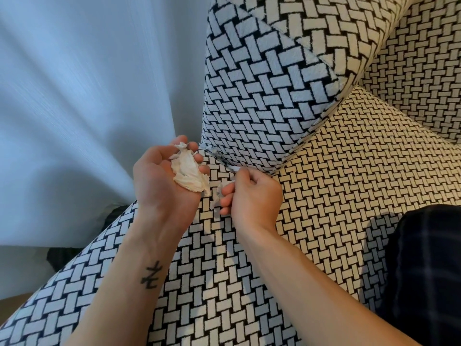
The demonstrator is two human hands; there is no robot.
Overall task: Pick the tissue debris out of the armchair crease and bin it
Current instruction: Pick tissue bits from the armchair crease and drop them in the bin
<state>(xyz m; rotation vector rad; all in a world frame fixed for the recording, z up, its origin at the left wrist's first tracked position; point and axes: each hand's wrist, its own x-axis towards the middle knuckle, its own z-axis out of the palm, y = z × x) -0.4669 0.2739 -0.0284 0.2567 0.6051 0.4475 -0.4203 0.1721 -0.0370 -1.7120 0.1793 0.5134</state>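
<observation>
Saw two bare forearms coming in from the bottom edge over the seat. Noted small dark tattoo [152, 275] on left inner forearm. Spotted dark blue plaid fabric [429, 265] at lower right, beside right forearm; could not tell what garment.

Found left hand [154, 181] palm-up over left part of black-and-white basket-weave armchair seat cushion [336, 208]. Saw its fingers [203, 158] curled up round crumpled white tissue wad [189, 171], cradling it against the palm.

Found right hand [252, 193] just beside the left, back of hand up, at the crease [303, 141]. Saw thumb and forefinger closed narrow, pinching small white tissue scrap [235, 168] right on the crease line. Saw remaining fingers curled under, with torn tissue shred [219, 193] poking out by them; could not tell whether gripped or just lying on the cushion.

Noted more pale tissue bits [212, 152] wedged in the crease, just past left fingertips and touching the upholstery on both sides.

Beyond hands: saw upright armchair side panel [262, 96] in same weave, meeting the cushion at the crease. Saw curved inner backrest [424, 71] at far right, same pattern, finer.

Logged pale blue-white pleated curtain [74, 96] filling the left, hanging behind the chair.
</observation>
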